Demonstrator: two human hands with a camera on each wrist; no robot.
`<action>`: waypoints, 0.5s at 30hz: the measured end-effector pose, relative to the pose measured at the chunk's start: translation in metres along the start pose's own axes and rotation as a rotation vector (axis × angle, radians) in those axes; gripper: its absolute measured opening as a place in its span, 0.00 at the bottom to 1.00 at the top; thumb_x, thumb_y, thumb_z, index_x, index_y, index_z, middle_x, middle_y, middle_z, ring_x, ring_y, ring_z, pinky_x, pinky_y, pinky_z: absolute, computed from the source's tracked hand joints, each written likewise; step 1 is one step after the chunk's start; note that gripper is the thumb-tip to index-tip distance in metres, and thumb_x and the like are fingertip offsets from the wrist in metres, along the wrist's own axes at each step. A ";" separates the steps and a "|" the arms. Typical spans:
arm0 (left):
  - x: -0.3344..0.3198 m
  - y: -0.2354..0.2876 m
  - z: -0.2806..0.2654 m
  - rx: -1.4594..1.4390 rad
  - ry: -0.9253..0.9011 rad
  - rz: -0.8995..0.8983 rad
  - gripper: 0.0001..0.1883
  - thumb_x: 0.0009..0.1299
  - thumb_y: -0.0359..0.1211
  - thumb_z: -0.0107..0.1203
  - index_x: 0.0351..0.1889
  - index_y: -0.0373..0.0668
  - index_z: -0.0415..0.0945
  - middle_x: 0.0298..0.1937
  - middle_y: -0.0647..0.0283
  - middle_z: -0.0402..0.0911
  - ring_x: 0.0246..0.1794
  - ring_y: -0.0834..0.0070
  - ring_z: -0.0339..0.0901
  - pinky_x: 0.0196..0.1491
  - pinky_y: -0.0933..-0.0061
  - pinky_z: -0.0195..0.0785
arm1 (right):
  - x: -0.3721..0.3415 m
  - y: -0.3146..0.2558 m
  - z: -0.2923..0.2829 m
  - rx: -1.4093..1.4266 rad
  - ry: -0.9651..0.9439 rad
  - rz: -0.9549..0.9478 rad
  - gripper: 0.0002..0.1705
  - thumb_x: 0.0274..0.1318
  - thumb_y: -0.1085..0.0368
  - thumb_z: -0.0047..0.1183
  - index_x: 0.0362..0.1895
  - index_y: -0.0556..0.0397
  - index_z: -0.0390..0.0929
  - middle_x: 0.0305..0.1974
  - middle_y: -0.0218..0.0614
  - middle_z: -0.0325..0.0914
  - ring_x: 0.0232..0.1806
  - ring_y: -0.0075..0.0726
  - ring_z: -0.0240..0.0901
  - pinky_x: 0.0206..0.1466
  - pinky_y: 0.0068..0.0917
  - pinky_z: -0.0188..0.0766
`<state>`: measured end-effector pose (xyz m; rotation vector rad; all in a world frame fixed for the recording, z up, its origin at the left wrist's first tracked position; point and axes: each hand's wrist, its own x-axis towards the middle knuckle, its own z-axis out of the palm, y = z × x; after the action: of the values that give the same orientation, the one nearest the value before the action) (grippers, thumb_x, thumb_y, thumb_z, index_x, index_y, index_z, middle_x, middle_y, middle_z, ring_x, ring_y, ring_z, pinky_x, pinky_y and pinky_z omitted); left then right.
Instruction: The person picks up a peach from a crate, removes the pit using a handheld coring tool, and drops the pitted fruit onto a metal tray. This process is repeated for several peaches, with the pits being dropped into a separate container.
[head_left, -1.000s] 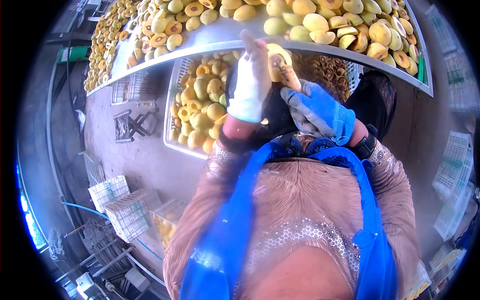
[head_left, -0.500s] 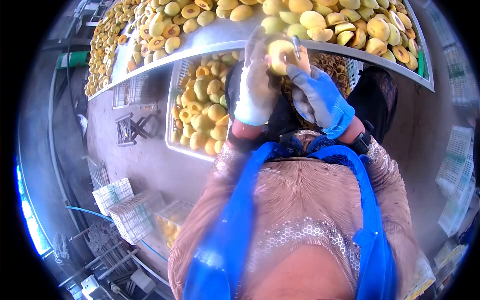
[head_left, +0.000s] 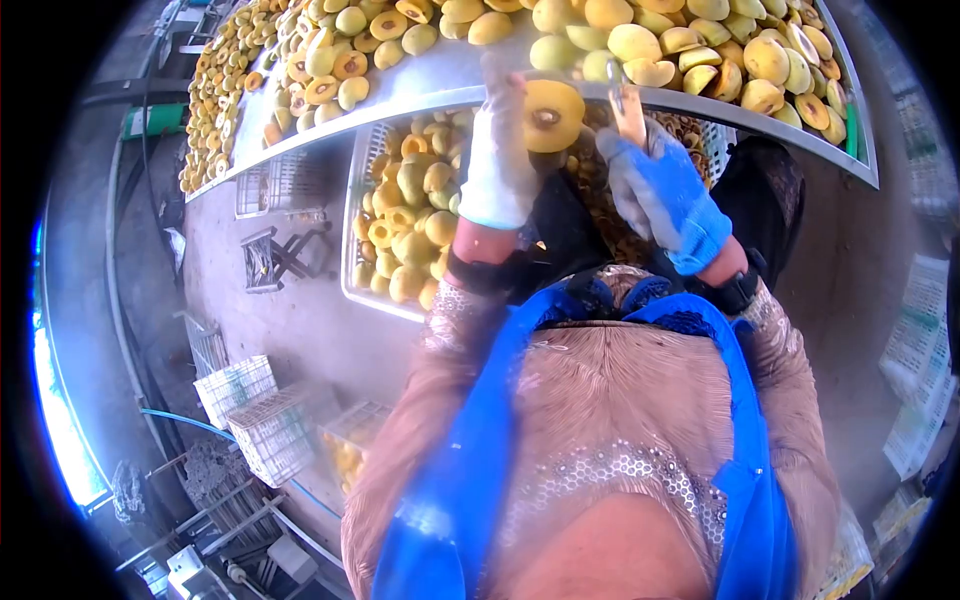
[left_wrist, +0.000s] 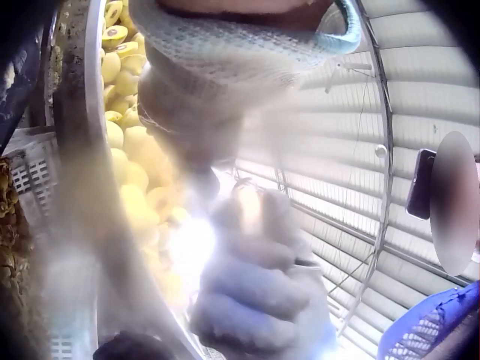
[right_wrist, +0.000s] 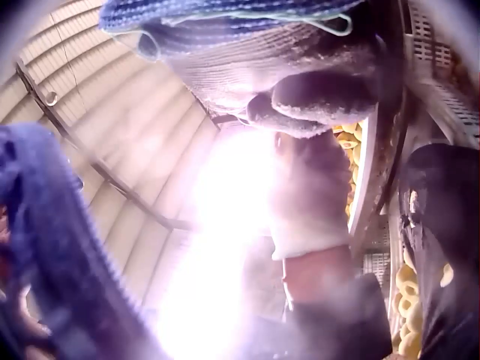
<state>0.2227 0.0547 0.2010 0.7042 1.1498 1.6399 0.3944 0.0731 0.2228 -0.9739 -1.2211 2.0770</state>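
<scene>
In the head view, the left hand (head_left: 503, 165), in a white glove, grips a halved yellow fruit (head_left: 552, 115), cut face up with a brown centre, just in front of the metal table edge (head_left: 460, 97). The right hand (head_left: 660, 195), in a blue glove, has its fingers curled round a tool (head_left: 630, 115) with a pale handle, its metal tip near the half but apart from it. Left of the legs stands a white crate (head_left: 385, 307) of yellow fruit. As I judge it, the tip could skid off a wet cut face and catch the glove, since the fruit lies right beside the left fingers; a loose hold could also let the half slip down. The left wrist view shows the right hand closed around the handle, but glare and blur hide the fruit, so I cannot tell there how the left fingers wrap it. In the right wrist view the right fingers are bent, with strong glare beside both gloves; tool and fruit cannot be made out, so this view cannot show whether either grip is firm.
</scene>
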 end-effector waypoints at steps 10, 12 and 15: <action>0.000 0.005 0.017 -0.109 -0.024 -0.006 0.19 0.81 0.44 0.36 0.50 0.37 0.69 0.40 0.54 0.81 0.34 0.69 0.82 0.30 0.74 0.76 | -0.013 0.002 0.010 0.109 -0.190 0.125 0.12 0.67 0.60 0.51 0.47 0.49 0.65 0.20 0.23 0.63 0.10 0.15 0.54 0.12 0.16 0.51; -0.001 0.000 0.022 -0.094 0.025 0.029 0.19 0.81 0.43 0.35 0.49 0.37 0.69 0.39 0.54 0.81 0.34 0.69 0.82 0.32 0.75 0.76 | -0.011 0.003 0.011 0.136 -0.206 0.103 0.12 0.67 0.60 0.50 0.47 0.49 0.65 0.20 0.23 0.63 0.10 0.15 0.54 0.11 0.16 0.51; -0.003 -0.006 0.025 -0.041 0.076 0.061 0.18 0.81 0.43 0.35 0.51 0.38 0.67 0.41 0.53 0.80 0.34 0.67 0.81 0.36 0.73 0.76 | -0.010 0.003 0.017 0.141 -0.156 0.112 0.11 0.69 0.59 0.48 0.48 0.49 0.65 0.19 0.23 0.62 0.09 0.15 0.53 0.11 0.16 0.51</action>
<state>0.2473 0.0611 0.2053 0.6619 1.1552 1.7500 0.3870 0.0557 0.2290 -0.8464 -1.0996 2.3302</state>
